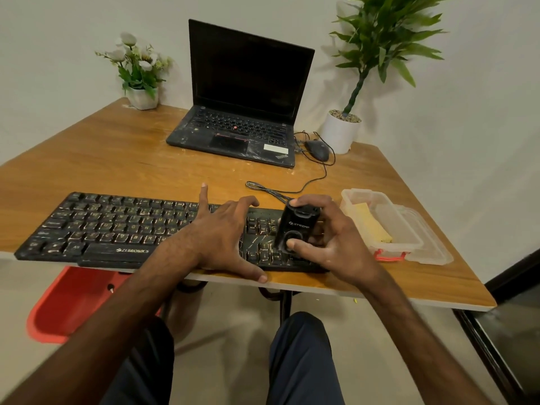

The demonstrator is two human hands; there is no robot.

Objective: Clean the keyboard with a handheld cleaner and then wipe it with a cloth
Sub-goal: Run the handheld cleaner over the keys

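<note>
handheld cleaner (296, 229) gripped in right hand (330, 238), over keyboard (117, 226)

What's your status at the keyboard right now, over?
Left hand spread on keyboard, steadying. Right hand grips handheld cleaner over keyboard's right end. Yellow cloth lies in clear box, right. Nothing in the way.

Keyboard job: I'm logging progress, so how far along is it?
Done: nothing evident; the black keyboard shows specks. In hand: the right hand grips the black handheld cleaner over its right end, the left hand steadying it. Left: wiping; a yellow cloth lies in the clear plastic box.
</note>
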